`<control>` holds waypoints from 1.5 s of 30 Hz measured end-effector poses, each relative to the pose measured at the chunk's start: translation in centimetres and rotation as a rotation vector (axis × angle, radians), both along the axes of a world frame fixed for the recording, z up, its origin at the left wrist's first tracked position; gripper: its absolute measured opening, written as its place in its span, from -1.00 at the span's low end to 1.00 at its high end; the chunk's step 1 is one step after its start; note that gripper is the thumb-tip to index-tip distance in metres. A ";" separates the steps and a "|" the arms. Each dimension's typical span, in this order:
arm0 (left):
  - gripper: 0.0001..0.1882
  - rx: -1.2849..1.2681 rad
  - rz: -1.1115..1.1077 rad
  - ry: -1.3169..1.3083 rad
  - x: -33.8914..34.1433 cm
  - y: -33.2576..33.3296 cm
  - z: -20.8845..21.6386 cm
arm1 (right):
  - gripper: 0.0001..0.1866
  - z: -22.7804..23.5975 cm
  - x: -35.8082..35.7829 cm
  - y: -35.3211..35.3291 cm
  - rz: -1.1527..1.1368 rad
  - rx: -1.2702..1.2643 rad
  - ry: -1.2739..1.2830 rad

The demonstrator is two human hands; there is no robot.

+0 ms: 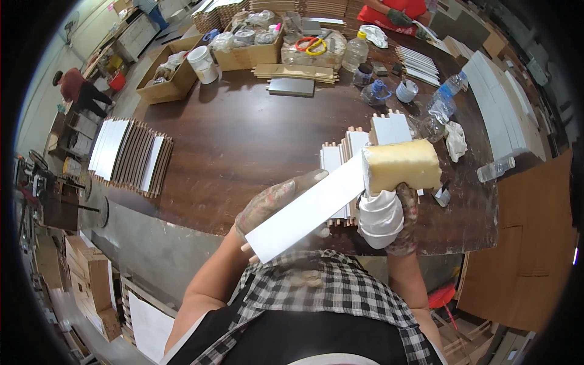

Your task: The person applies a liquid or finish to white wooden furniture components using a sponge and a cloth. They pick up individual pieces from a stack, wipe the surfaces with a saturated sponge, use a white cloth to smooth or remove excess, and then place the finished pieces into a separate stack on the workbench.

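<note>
My left hand (267,204), in a stained glove, grips a long white board (307,210) slantwise above the table's near edge. Wooden dowels stick out of the board's lower left end. In my gloved right hand (407,222) are a bunched white cloth (381,220) and a yellow sponge block (403,165). The sponge is at the board's upper right end; whether the two touch I cannot tell. Beneath them lie stacked white boards with dowel ends (331,156), partly hidden by the held board and the sponge.
A row of boards (131,155) stands at the left of the brown table (243,146). Along the back are cardboard boxes (248,58), a white bucket (202,65), scissors (311,45) and plastic bottles (355,53). A person in red (398,11) works across the table; another (79,91) bends at far left.
</note>
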State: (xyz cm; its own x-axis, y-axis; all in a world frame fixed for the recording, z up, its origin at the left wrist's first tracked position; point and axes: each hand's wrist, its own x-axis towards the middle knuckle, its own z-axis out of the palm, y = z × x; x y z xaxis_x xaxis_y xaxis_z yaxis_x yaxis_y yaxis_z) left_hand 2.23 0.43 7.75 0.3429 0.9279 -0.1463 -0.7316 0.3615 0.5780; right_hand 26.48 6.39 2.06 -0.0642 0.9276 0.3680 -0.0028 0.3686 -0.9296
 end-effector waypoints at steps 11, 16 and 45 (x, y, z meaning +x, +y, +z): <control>-0.43 0.005 0.129 -0.168 -3.0 -0.4 -2.6 | -0.75 1.2 -4.0 0.0 0.048 -0.112 0.273; -0.50 -0.028 0.234 0.146 -3.6 -0.7 -2.8 | -0.39 1.2 -5.7 -0.6 0.263 0.234 -0.173; -0.58 0.153 0.424 0.601 -7.2 4.4 -6.2 | -0.47 1.3 -4.8 -0.4 0.570 0.457 -0.257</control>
State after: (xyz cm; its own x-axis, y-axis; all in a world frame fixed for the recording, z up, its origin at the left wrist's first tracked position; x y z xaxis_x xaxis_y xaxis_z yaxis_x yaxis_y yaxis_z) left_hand -4.98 4.79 1.51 -0.1466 0.9877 -0.0540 -0.3328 0.0021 0.9430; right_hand 21.67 6.02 3.38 -0.6213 0.4850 0.6154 -0.1121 0.7223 -0.6825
